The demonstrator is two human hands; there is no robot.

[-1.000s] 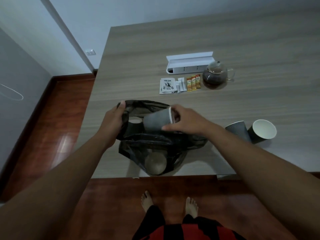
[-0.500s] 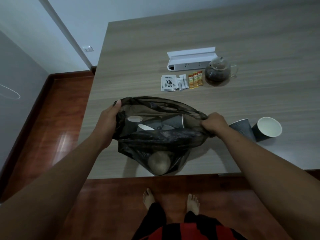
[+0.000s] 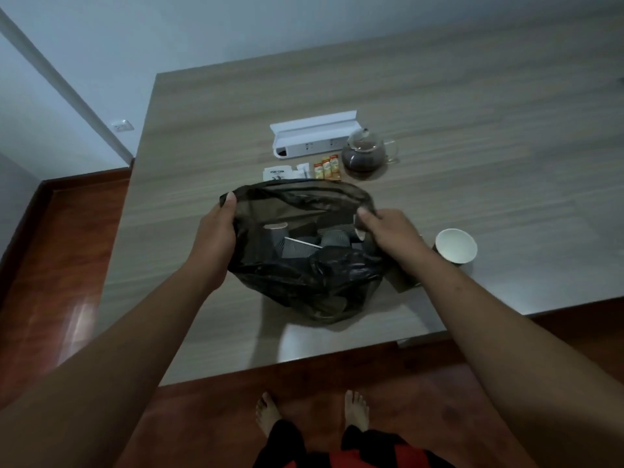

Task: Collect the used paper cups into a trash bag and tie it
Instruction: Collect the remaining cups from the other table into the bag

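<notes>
A dark, half-transparent trash bag (image 3: 314, 282) sits on the wooden table (image 3: 472, 106) near its front edge, mouth held wide. My left hand (image 3: 216, 231) grips the bag's left rim and my right hand (image 3: 388, 231) grips its right rim. Several grey ribbed paper cups (image 3: 304, 244) lie inside the bag. One grey paper cup (image 3: 456, 246) with a white inside lies on its side on the table, just right of my right wrist. Another cup beside it is mostly hidden behind my right forearm.
Behind the bag lie a white power strip box (image 3: 314, 138), a glass teapot (image 3: 364, 155) with dark tea, orange sachets (image 3: 327, 167) and white packets (image 3: 280, 173). The table's front edge is close to my bare feet (image 3: 310, 413). Reddish wood floor lies left.
My right hand dropped the cup it held into the bag, then took hold of the bag's right rim. Both hands have since lifted and spread the bag's mouth wider.
</notes>
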